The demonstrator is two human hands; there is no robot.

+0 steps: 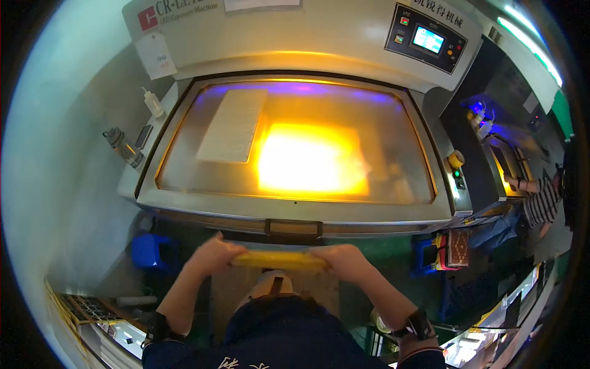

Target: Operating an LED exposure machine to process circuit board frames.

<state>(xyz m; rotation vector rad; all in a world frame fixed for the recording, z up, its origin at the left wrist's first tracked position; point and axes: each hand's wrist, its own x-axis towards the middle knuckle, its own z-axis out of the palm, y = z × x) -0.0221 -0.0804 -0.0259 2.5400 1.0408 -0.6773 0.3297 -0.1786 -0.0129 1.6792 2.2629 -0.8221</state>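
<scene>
Close in front of my body, both hands grip a long yellow piece point(279, 260) at its opposite ends. It looks like a flat panel or strip seen nearly edge-on; its exact kind cannot be made out. My left hand point(216, 253) closes on the left end, and my right hand point(342, 261) on the right end. Beyond it stands a large grey machine whose lid handle point(294, 229) is just past my hands. Through the tinted window point(393, 154) of the lid, a bright yellow-lit rectangle point(310, 161) and a pale board point(233, 126) to its left show.
A bottle point(124, 147), a phone point(144, 136) and a white squeeze bottle point(152, 103) stand or lie on the left ledge. A tape roll point(456, 159) sits at right. Blue stools point(147, 251) are below. Far right, a person in a striped top point(542, 203) works at another machine.
</scene>
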